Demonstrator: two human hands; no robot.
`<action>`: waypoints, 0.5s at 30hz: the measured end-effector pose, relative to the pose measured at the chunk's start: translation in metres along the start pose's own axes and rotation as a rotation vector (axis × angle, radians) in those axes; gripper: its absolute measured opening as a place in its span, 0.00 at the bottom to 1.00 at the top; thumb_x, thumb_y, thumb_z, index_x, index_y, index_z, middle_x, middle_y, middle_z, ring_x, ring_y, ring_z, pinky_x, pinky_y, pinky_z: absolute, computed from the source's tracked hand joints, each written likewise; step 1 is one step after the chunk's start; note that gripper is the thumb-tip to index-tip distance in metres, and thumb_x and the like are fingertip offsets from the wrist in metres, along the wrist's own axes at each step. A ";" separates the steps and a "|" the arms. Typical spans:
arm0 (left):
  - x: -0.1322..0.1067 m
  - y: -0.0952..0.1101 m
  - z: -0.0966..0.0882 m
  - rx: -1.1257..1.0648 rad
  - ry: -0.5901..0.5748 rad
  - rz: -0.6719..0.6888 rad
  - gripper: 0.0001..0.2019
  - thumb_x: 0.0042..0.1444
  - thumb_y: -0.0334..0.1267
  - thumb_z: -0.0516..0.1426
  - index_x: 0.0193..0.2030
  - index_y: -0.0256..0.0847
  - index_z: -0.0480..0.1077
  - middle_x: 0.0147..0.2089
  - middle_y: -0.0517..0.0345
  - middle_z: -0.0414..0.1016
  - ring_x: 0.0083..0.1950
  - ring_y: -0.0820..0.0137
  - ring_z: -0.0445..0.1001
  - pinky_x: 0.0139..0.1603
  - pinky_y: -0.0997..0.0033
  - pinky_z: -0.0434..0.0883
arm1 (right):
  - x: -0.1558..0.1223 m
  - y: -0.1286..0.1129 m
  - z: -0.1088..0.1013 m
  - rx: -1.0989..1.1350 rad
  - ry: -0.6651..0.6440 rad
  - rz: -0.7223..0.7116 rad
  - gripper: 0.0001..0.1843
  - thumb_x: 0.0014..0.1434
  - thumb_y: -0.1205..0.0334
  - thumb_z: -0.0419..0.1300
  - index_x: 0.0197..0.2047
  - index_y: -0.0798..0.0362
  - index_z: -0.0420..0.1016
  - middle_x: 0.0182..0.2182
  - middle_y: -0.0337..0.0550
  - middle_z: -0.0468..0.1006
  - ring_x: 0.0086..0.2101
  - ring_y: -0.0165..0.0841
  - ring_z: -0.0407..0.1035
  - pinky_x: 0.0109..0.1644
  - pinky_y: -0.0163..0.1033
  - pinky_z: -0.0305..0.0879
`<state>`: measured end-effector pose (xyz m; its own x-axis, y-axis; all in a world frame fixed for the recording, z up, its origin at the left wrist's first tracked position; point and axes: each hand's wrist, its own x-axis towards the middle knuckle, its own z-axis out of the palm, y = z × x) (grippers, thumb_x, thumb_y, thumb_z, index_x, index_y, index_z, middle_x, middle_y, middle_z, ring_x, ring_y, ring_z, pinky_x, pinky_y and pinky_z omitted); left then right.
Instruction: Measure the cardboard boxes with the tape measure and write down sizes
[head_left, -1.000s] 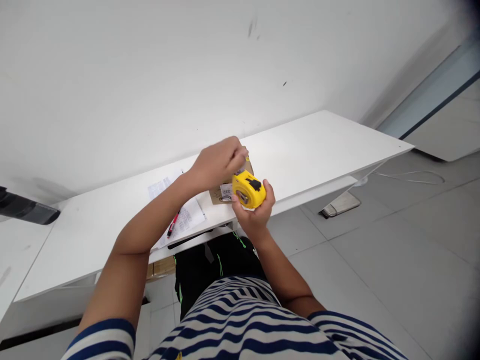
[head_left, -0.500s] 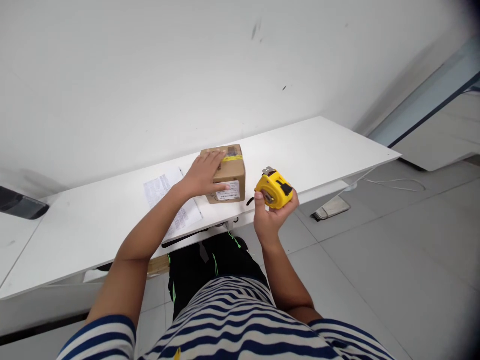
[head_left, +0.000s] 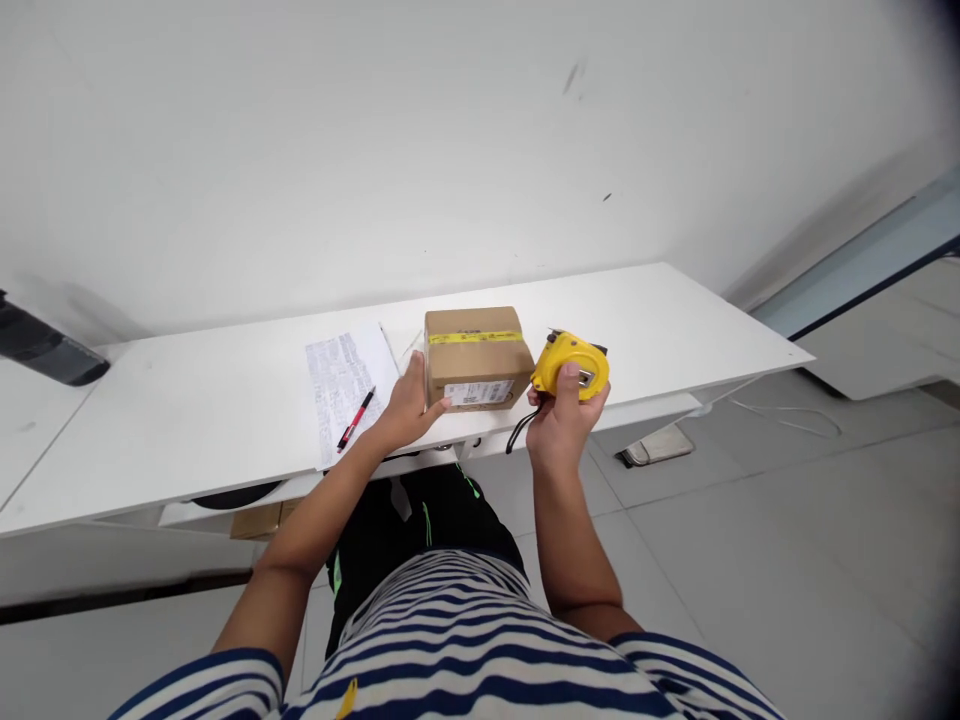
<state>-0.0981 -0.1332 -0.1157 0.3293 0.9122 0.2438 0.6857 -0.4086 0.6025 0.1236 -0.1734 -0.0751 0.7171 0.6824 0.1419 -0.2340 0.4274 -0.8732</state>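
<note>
A cardboard box (head_left: 480, 358) with a yellow tape strip and a white label sits at the table's front edge. My left hand (head_left: 409, 405) grips its left side, thumb at the front corner; the other fingers are partly hidden. Beside the box's right corner, my right hand (head_left: 561, 425) is closed around a yellow tape measure (head_left: 574, 365), thumb on its round side. A black wrist strap (head_left: 519, 432) dangles from the tape measure. Whether the right fingertips touch the box I cannot tell.
Left of the box, a red and black pen (head_left: 356, 418) lies on a handwritten sheet of paper (head_left: 330, 375). The long white table (head_left: 195, 400) stands against the wall. A dark object (head_left: 52, 340) is at the far left, and brown cardboard (head_left: 255, 521) shows below the tabletop.
My left hand has moved from the box's top to its left side, and the box has turned to lie broader across. My right hand has turned the tape measure, bringing it close to the box.
</note>
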 end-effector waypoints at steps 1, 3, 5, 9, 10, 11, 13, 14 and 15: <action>-0.002 0.009 -0.004 -0.012 0.039 -0.010 0.61 0.61 0.77 0.52 0.85 0.33 0.40 0.87 0.26 0.40 0.89 0.40 0.42 0.85 0.37 0.51 | 0.001 -0.002 -0.001 -0.043 -0.035 -0.031 0.35 0.55 0.32 0.71 0.52 0.45 0.65 0.41 0.37 0.74 0.31 0.28 0.70 0.29 0.34 0.69; -0.009 0.031 -0.019 -0.074 0.194 -0.009 0.56 0.61 0.78 0.50 0.81 0.35 0.50 0.86 0.26 0.46 0.88 0.43 0.45 0.86 0.38 0.50 | 0.002 -0.008 -0.006 -0.152 -0.158 -0.139 0.35 0.53 0.34 0.74 0.52 0.47 0.69 0.43 0.39 0.77 0.36 0.31 0.75 0.37 0.38 0.77; -0.018 0.054 -0.036 -0.221 0.301 0.004 0.43 0.66 0.76 0.46 0.69 0.41 0.67 0.75 0.32 0.69 0.79 0.49 0.66 0.81 0.43 0.62 | 0.004 -0.015 -0.011 -0.247 -0.331 -0.284 0.36 0.52 0.36 0.76 0.56 0.46 0.74 0.49 0.44 0.80 0.45 0.37 0.79 0.47 0.45 0.81; -0.023 0.089 -0.062 -0.641 -0.088 -0.044 0.35 0.63 0.78 0.49 0.44 0.46 0.73 0.43 0.48 0.83 0.48 0.62 0.82 0.58 0.55 0.79 | 0.007 -0.025 -0.015 -0.367 -0.676 -0.531 0.39 0.54 0.33 0.74 0.64 0.41 0.76 0.56 0.48 0.81 0.52 0.44 0.80 0.54 0.54 0.83; -0.021 0.094 -0.066 -0.697 -0.177 -0.049 0.34 0.61 0.78 0.51 0.41 0.46 0.73 0.39 0.51 0.81 0.44 0.63 0.81 0.55 0.57 0.79 | 0.007 -0.026 -0.015 -0.396 -0.748 -0.571 0.39 0.55 0.33 0.74 0.64 0.40 0.76 0.55 0.47 0.82 0.52 0.44 0.80 0.54 0.56 0.84; -0.019 0.097 -0.068 -0.733 -0.242 -0.048 0.34 0.59 0.78 0.54 0.39 0.46 0.72 0.35 0.54 0.78 0.40 0.65 0.79 0.52 0.59 0.79 | 0.009 -0.028 -0.015 -0.423 -0.806 -0.603 0.39 0.56 0.32 0.73 0.65 0.39 0.75 0.55 0.47 0.83 0.51 0.44 0.81 0.55 0.57 0.84; -0.014 0.100 -0.071 -0.771 -0.321 -0.042 0.31 0.58 0.76 0.58 0.36 0.46 0.72 0.30 0.58 0.73 0.35 0.69 0.75 0.46 0.61 0.77 | 0.013 -0.031 -0.016 -0.460 -0.884 -0.653 0.38 0.59 0.32 0.71 0.68 0.37 0.73 0.54 0.46 0.83 0.50 0.44 0.81 0.55 0.58 0.84; -0.011 0.101 -0.071 -0.776 -0.333 -0.042 0.30 0.58 0.74 0.60 0.34 0.46 0.71 0.29 0.59 0.71 0.33 0.70 0.72 0.43 0.63 0.76 | 0.016 -0.032 -0.017 -0.472 -0.912 -0.677 0.38 0.61 0.33 0.70 0.69 0.37 0.72 0.54 0.46 0.84 0.50 0.44 0.81 0.55 0.58 0.83; -0.009 0.101 -0.072 -0.769 -0.332 -0.045 0.29 0.58 0.71 0.62 0.32 0.45 0.70 0.28 0.61 0.70 0.31 0.71 0.70 0.40 0.64 0.74 | 0.021 -0.034 -0.018 -0.483 -0.938 -0.703 0.37 0.62 0.34 0.70 0.70 0.36 0.72 0.54 0.46 0.84 0.50 0.44 0.81 0.55 0.58 0.83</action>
<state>-0.0787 -0.1805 -0.0025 0.5684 0.8216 0.0434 0.1082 -0.1269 0.9860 0.1583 -0.1841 -0.0511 -0.1968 0.6382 0.7443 0.4115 0.7428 -0.5282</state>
